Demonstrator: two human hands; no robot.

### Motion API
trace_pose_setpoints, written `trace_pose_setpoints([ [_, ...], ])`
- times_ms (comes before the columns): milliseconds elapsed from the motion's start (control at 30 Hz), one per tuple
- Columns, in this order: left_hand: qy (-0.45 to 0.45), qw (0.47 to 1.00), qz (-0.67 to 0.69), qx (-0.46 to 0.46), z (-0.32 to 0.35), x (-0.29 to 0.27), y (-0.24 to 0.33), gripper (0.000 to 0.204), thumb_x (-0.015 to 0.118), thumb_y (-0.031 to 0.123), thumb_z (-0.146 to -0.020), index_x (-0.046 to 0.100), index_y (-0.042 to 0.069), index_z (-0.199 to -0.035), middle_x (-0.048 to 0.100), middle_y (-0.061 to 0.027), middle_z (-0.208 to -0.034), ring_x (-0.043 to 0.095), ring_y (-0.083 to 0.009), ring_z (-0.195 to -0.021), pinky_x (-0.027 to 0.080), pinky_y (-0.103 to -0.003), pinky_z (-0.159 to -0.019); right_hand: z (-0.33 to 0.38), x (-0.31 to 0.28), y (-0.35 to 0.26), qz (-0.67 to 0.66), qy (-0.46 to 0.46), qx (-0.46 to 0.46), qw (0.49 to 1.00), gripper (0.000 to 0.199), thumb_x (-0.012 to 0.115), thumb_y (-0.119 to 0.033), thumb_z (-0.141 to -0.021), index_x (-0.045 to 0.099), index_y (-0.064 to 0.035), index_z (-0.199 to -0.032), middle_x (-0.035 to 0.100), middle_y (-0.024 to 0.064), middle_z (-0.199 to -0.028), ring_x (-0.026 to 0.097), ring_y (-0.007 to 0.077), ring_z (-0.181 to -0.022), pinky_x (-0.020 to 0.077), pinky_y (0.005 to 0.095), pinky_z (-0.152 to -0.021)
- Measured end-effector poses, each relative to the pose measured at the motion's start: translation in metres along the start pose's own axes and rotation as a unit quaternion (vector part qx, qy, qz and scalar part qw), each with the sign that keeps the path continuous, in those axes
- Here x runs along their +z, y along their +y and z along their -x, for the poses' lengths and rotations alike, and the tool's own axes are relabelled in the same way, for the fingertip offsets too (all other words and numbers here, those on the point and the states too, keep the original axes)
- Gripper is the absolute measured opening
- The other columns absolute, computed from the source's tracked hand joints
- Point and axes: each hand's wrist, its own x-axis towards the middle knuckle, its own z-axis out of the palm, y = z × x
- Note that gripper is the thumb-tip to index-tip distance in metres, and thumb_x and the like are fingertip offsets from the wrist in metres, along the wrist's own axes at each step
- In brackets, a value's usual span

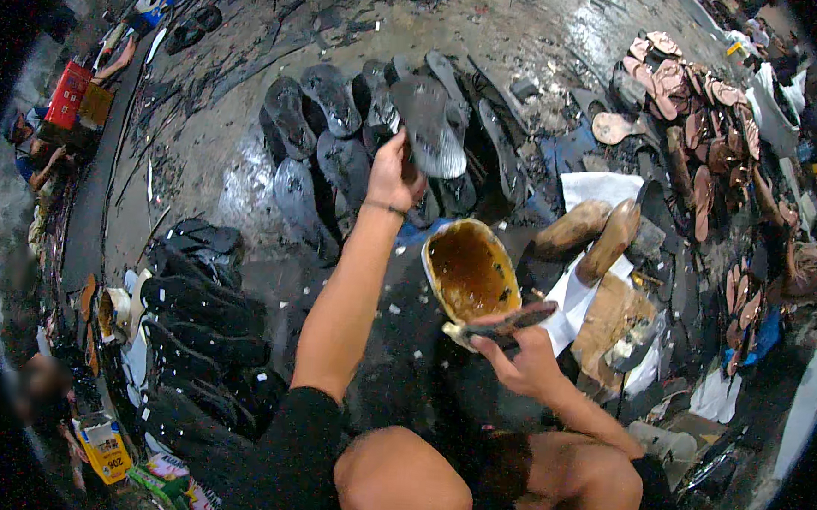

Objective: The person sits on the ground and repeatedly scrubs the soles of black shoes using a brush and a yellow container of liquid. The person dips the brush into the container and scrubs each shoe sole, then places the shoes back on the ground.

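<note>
My left hand (393, 178) reaches ahead, its fingers partly hidden behind a dark shoe sole (429, 122) that it grips by the near end, tilted over the others. Closed round a brush (516, 322) with a dark flat handle, my right hand (525, 361) is at the near rim of an oval tub (429, 273). The brush's pale, clotted tip is beside that rim. Brown, glossy liquid, apparently glue, lies in the tub. More black soles (329, 98) lie in rows on the floor ahead, some shiny and wet-looking.
Two brown shoe lasts (603, 242) rest on white paper right of the tub. Black shoe pieces (206, 337) are piled at left. Pinkish sandals (672, 79) stand heaped at far right. People (39, 157) sit at both edges. Scraps litter the floor.
</note>
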Motion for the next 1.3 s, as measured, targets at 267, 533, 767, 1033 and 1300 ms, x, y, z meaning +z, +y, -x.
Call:
trace_pose_setpoints([
  [267, 0.012, 0.93, -0.285, 0.23, -0.029, -0.069, -0.011, 0.049, 0.059, 0.026, -0.101, 0.048, 0.002, -0.142, 0.061, -0.0125, -0.128, 0.058, -0.0208, -0.117, 0.048, -0.035, -0.097, -0.001, 0.004, 0.044, 0.053, 0.061, 0.052, 0.995, 0.021, 0.071, -0.019, -0.091, 0.071, -0.0056, -0.106, 0.07, 0.014, -0.102, 0.065, 0.0313, -0.097, 0.0497, 0.0409, -0.086],
  [533, 0.238, 0.563, -0.7, 0.369, 0.287, -0.212, -0.075, 0.044, 0.071, 0.02, -0.087, 0.059, 0.003, -0.125, 0.062, -0.015, -0.123, 0.055, -0.0353, -0.115, 0.04, -0.045, -0.101, -0.046, 0.029, 0.05, 0.153, 0.142, -0.134, 0.969, 0.019, 0.068, -0.021, -0.091, 0.071, -0.0064, -0.102, 0.069, 0.0147, -0.092, 0.063, 0.0348, -0.086, 0.0485, 0.0453, -0.081],
  [767, 0.423, 0.618, -0.644, 0.156, 0.322, -0.295, -0.073, 0.058, 0.076, 0.022, -0.081, 0.054, 0.005, -0.132, 0.047, -0.0196, -0.138, 0.046, -0.0372, -0.122, 0.037, -0.05, -0.102, 0.003, 0.013, 0.024, 0.292, -0.123, 0.133, 0.939, 0.039, 0.068, -0.039, -0.089, 0.065, -0.0007, -0.096, 0.067, 0.0242, -0.083, 0.066, 0.0417, -0.079, 0.053, 0.05, -0.071],
  [1033, 0.197, 0.721, -0.629, 0.215, 0.317, -0.229, -0.109, 0.078, 0.072, 0.001, -0.08, 0.038, 0.006, -0.149, 0.059, -0.0183, -0.128, 0.056, -0.0368, -0.116, 0.043, -0.048, -0.103, 0.033, -0.015, 0.046, 0.369, -0.261, 0.224, 0.863, 0.038, 0.068, -0.041, -0.085, 0.069, -0.0037, -0.094, 0.071, 0.0212, -0.087, 0.07, 0.0374, -0.088, 0.0554, 0.0503, -0.076],
  [1300, -0.124, 0.519, -0.802, 0.269, 0.231, -0.236, -0.122, 0.087, 0.067, 0.06, -0.083, 0.046, 0.0, -0.143, 0.032, -0.029, -0.155, 0.031, -0.0457, -0.141, 0.024, -0.052, -0.116, 0.01, -0.005, 0.005, -0.196, -0.119, 0.148, 0.962, 0.034, 0.065, -0.031, -0.098, 0.068, -0.0018, -0.115, 0.07, 0.0055, -0.107, 0.063, 0.016, -0.098, 0.0488, 0.0341, -0.088],
])
